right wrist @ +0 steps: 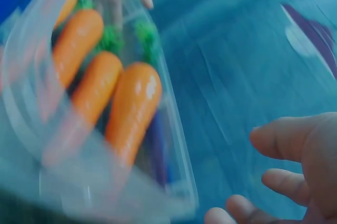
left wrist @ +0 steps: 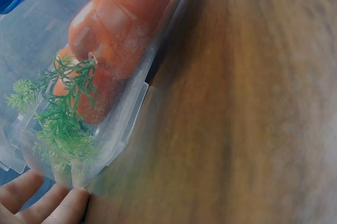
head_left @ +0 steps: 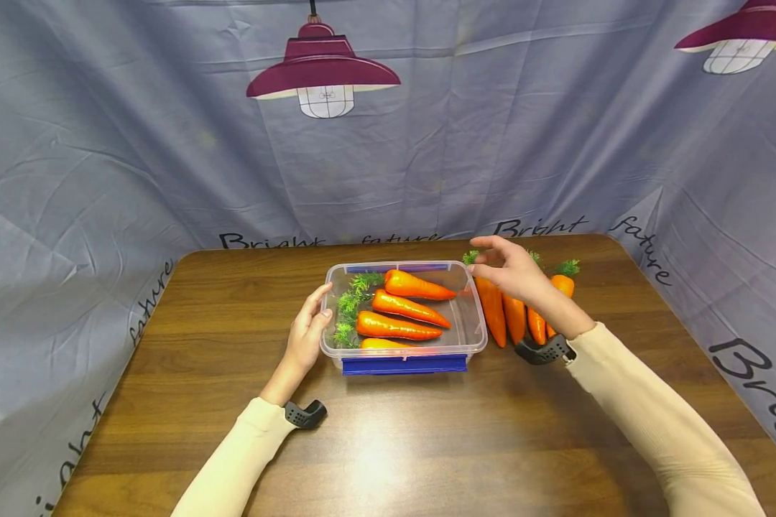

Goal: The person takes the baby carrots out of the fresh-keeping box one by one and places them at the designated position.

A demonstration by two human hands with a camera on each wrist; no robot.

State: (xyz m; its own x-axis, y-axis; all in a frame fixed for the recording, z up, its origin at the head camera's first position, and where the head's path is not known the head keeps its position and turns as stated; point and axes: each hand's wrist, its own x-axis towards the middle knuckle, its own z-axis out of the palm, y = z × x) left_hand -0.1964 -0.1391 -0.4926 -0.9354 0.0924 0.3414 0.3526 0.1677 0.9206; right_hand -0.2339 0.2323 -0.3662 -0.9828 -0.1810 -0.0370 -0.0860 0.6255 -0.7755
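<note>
1. Carrots (head_left: 397,325) lie side by side inside the clear box (head_left: 440,350), leafy ends left and tips right; lined up this way, they probably take up less room.
2. Box sits uncovered on the wooden table (head_left: 233,330), a blue latch (head_left: 404,365) along its near side; with no lid on, its contents are easily reached from above.
3. Left hand (head_left: 305,334) rests against the box's left end, fingers mostly extended along the wall rather than wrapped round it, likely to steady it.
4. Right hand (head_left: 512,271) is raised near the box's far right corner, fingers loosely spread and holding nothing.
5. Loose carrots (head_left: 491,316) lie just right of the box, greens away from the person, perhaps to suit the right hand, which partly hides them.
6. Curtain (head_left: 427,158) hangs behind the table, printed with lamps.
</note>
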